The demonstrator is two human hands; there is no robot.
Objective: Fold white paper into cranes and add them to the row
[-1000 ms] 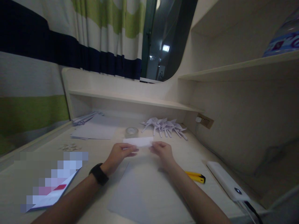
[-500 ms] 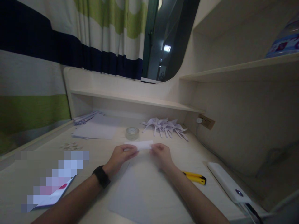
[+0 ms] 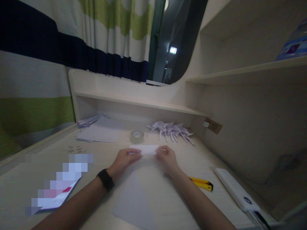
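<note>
A small folded strip of white paper [image 3: 147,149] is pinched at both ends above the desk. My left hand [image 3: 123,162], with a black watch on the wrist, grips its left end. Its right end is held by my right hand [image 3: 166,159]. Under my hands a larger white sheet [image 3: 141,198] lies flat on the desk [image 3: 100,159].
A roll of clear tape [image 3: 137,136] stands just beyond the strip. Behind it lie several folded paper shapes [image 3: 171,129]. A stack of sheets [image 3: 99,133] is at the back left, a yellow utility knife [image 3: 201,183] and a white power bank [image 3: 236,190] at right.
The view has shifted slightly. My hands have drawn a little closer together on the strip, which stays pinched between them.
</note>
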